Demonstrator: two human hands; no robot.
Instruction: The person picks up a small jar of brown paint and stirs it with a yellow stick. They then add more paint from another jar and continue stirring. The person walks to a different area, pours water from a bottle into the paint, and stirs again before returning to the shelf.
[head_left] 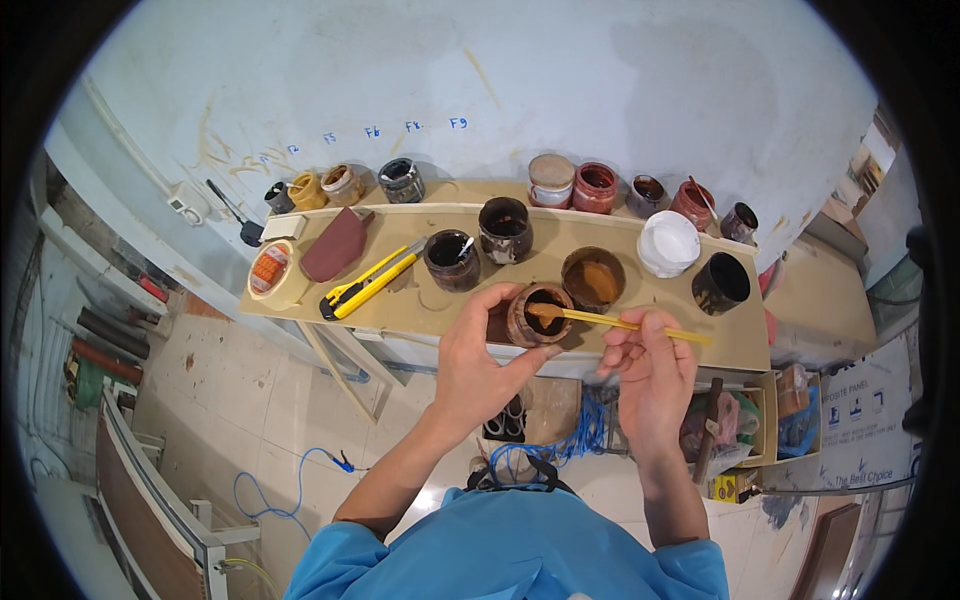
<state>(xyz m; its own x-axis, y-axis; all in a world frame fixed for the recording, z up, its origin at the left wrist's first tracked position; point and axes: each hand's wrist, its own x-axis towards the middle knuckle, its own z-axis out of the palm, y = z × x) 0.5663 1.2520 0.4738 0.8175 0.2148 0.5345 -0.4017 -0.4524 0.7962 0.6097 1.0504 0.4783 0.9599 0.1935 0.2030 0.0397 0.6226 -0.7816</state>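
Note:
My left hand is wrapped around a small brown-stained jar, tilted toward me at the front edge of the bench. Between thumb and fingers, my right hand pinches a thin yellow stick. Its far end carries a lump of orange-brown paste and lies at the jar's mouth. Just behind the jar stands an open dark cup with brown paste inside. Two more dark jars, one with a white-tipped stick and one taller, stand behind my left hand.
A yellow utility knife, a maroon pouch and a tape roll lie at the bench's left. A white tub and a black cup stand right. Several paint jars line the back ledge. A blue hose coils below.

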